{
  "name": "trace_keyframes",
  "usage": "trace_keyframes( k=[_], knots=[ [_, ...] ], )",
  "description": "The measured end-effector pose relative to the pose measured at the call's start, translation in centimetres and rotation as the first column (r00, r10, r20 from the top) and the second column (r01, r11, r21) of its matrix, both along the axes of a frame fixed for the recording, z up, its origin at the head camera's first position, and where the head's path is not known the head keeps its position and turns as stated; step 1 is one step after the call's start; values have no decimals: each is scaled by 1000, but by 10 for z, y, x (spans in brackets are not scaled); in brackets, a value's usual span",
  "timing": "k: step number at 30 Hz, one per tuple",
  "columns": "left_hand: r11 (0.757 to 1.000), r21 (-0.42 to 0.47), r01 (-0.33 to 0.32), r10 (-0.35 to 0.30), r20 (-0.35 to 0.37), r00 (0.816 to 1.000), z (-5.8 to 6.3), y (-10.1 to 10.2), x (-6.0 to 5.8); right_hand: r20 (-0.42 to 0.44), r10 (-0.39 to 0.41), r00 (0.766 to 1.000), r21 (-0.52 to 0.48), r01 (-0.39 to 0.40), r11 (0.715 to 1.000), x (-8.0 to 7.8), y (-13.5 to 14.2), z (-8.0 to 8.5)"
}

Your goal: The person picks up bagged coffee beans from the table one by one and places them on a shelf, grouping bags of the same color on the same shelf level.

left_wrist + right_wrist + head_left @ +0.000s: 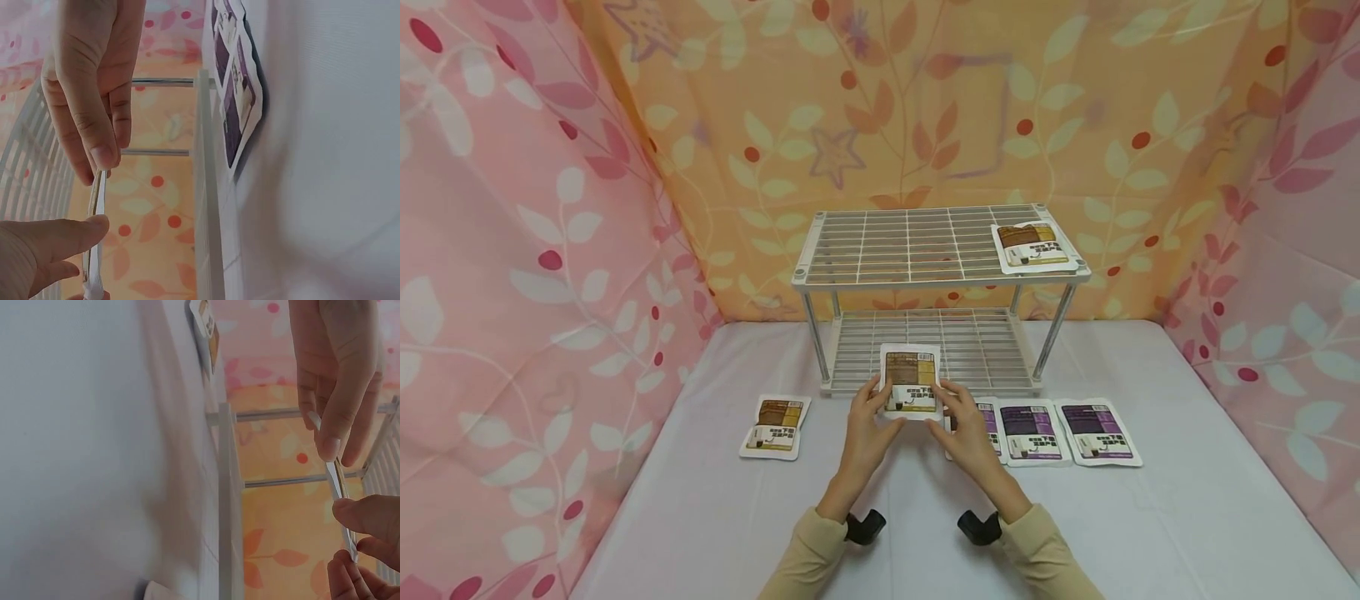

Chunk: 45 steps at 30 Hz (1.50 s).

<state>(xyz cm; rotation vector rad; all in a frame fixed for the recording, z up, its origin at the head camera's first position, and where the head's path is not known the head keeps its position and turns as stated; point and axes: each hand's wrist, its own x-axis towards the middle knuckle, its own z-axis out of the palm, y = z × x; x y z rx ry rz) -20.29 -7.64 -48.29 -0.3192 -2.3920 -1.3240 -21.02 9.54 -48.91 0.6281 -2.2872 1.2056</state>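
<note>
A flat white-edged packet [912, 368] with a brown and yellow label is held up in front of the wire rack, its printed face towards the head camera. My left hand [867, 433] pinches its left edge between thumb and fingers. On the opposite edge my right hand [964, 437] pinches it the same way. Both wrist views show the packet [95, 237] edge-on, thumbs on one face and fingers behind. Three purple-labelled packets [1032, 433] lie in a row on the table at right; my right hand partly hides the nearest.
A white two-tier wire rack [883, 250] stands at the back of the table [700, 517]. One brown-labelled packet [1033, 246] lies on its top shelf at the right end. Another brown-labelled packet [777, 427] lies on the table at left. Patterned cloth hangs around three sides.
</note>
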Motion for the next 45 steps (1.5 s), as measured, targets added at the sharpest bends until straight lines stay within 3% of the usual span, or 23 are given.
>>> trace_keyframes(
  k=[6, 10, 24, 31, 38, 45],
  knots=[
    [1000, 6, 5, -4, -76, 997, 6, 5, -2, 5, 6, 1000, 9, -6, 1000, 0, 6, 8],
    [1000, 10, 16, -15, -134, 991, 10, 7, -3, -37, -5, 999, 29, 6, 1000, -1, 10, 16],
    [999, -42, 23, -31, -191, 981, 28, 18, -8, -80, -27, 996, 51, 31, 998, -3, 21, 33],
    [999, -24, 28, -33, -245, 969, 37, 23, -10, -117, -31, 993, 40, 36, 999, -3, 24, 41],
    [1000, -13, 26, -28, -255, 966, 41, 26, -9, -133, -42, 990, 24, 45, 999, -1, 25, 49],
    [999, -34, 10, -20, -307, 952, 50, 29, -10, -210, -38, 977, 6, 40, 999, -2, 27, 57]
  ],
)
